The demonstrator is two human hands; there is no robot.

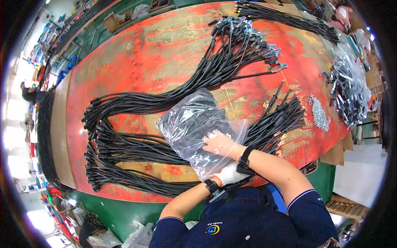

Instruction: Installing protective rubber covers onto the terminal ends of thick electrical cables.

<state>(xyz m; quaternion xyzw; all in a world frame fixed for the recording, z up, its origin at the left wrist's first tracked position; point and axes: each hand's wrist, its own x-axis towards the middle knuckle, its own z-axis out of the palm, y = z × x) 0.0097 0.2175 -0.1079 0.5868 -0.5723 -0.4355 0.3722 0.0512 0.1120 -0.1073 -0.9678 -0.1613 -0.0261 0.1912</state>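
A clear plastic bag (194, 120) with black items in it lies across bundles of black cables. My right hand (221, 144) is at the mouth of the bag, its wrist beside the bag's loose edge and its fingers bent over the black contents. Glare on the plastic covers the fingertips, and what they hold is hidden. My left hand (231, 173), in a white glove, sits at the bag's near edge, its fingers out of sight under my right forearm. Beneath and beside the bag run the black cables (136, 144), some with copper-coloured lugs at the right.
Another cable bundle (186, 89) with metal clamps curves behind the bag. Small silver parts (319, 113) form a pile at the right, near a plastic bag of black and metal pieces (349, 91). More cables (289, 20) lie at the far edge of the worn red table (124, 62).
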